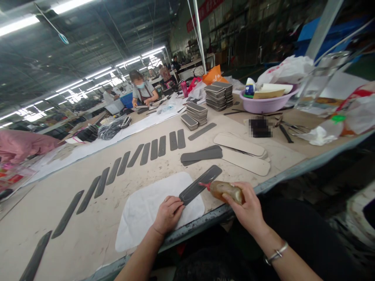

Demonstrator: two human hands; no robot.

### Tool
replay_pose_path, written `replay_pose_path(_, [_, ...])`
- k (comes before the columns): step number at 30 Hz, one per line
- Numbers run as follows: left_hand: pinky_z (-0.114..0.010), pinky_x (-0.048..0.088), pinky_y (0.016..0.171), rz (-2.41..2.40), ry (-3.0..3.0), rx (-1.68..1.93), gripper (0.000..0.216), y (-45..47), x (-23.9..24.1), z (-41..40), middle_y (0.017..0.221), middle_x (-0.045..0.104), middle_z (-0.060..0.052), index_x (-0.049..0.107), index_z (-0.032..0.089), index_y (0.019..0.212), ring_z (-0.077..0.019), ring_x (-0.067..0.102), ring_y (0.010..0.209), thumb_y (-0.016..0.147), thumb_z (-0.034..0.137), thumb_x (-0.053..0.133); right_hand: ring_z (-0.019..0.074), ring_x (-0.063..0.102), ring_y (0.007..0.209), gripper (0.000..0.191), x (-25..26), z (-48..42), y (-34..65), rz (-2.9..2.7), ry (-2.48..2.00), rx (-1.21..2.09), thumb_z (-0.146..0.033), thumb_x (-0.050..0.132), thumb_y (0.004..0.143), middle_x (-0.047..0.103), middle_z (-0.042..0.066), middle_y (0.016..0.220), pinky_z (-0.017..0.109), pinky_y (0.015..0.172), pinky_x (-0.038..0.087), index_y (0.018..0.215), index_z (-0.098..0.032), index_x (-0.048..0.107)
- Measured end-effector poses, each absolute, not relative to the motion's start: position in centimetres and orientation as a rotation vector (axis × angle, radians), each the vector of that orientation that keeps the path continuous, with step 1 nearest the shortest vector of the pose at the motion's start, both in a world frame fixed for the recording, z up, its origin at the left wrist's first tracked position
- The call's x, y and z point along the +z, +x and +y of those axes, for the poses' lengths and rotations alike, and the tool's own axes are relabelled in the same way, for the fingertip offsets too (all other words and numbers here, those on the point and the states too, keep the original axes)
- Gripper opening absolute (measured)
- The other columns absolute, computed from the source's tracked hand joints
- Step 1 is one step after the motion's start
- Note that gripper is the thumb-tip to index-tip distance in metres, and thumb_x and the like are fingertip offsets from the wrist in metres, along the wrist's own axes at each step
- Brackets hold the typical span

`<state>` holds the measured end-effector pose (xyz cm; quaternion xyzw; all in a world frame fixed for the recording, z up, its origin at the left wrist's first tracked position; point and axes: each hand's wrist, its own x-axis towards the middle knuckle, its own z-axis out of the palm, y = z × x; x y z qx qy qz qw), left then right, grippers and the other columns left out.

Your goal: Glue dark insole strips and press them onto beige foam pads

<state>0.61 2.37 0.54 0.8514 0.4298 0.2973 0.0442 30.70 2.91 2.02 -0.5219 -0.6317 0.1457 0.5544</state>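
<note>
My left hand (169, 214) pinches the near end of a dark grey strip with rounded corners (202, 182), which lies slanted over a white sheet (140, 207) near the table's edge. A shiny line runs along the strip's face. In my right hand (249, 207) is a squeeze bottle (225, 191) of amber-brown liquid, fingers wrapped round it. The bottle lies tilted on its side, its red nozzle pointing left just over the strip; whether the tip touches is hard to tell. Beyond the sheet lie overlapping dark strips (202, 154) and beige strips (246, 156).
A row of dark strips (125, 162) runs across the table. Stacked pieces (196, 113) stand at the back, with a taller stack (216, 95) behind. At right are a purple basin (266, 104), pliers-like tools (285, 130) and plastic bags. A co-worker (143, 91) works across the table.
</note>
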Motion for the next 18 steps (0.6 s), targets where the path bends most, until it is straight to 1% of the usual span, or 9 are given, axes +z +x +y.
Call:
replay_pose_path(3, [-0.034,0.052,0.075,1.321,2.591,0.891,0.012,0.7,0.6,2.4,0.089,0.065,-0.007,0.066,0.018,0.09,-0.0165,0.059,0.081,0.082,0.015,0.058,0.0221,0.055,0.089,0.026,1.8,2.3,29.0,-1.571,-1.146,0.492,-0.036,0.062,0.082,0.056,0.006,0.096,0.037,0.076,0.048,0.103,-0.023,0.053])
replay_pose_path(6, [-0.034,0.052,0.075,1.326,2.586,0.893,0.011,0.8,0.6,2.4,0.089,0.064,-0.007,0.066,0.018,0.089,-0.016,0.059,0.081,0.082,0.014,0.058,0.0219,0.054,0.09,0.025,1.7,2.4,28.6,-1.603,-1.141,0.517,-0.036,0.061,0.084,0.056,0.006,0.096,0.037,0.077,0.048,0.104,-0.022,0.053])
replay_pose_path(12, [-0.034,0.052,0.075,1.342,2.559,0.92,0.011,0.9,0.4,2.4,0.088,0.063,-0.007,0.065,0.018,0.088,-0.0168,0.059,0.081,0.081,0.014,0.058,0.0227,0.053,0.089,0.025,1.4,4.2,31.4,-1.491,-1.313,0.234,-0.037,0.061,0.083,0.055,0.006,0.094,0.04,0.08,0.047,0.102,-0.023,0.053])
replay_pose_path(18, [-0.033,0.051,0.076,1.336,2.585,0.903,0.013,0.9,0.3,2.5,0.087,0.063,-0.007,0.064,0.017,0.089,-0.0165,0.057,0.081,0.082,0.011,0.055,0.0224,0.053,0.089,0.026,1.8,5.1,33.1,-1.424,-1.359,0.131,-0.037,0.062,0.082,0.056,0.005,0.094,0.039,0.08,0.045,0.102,-0.022,0.053])
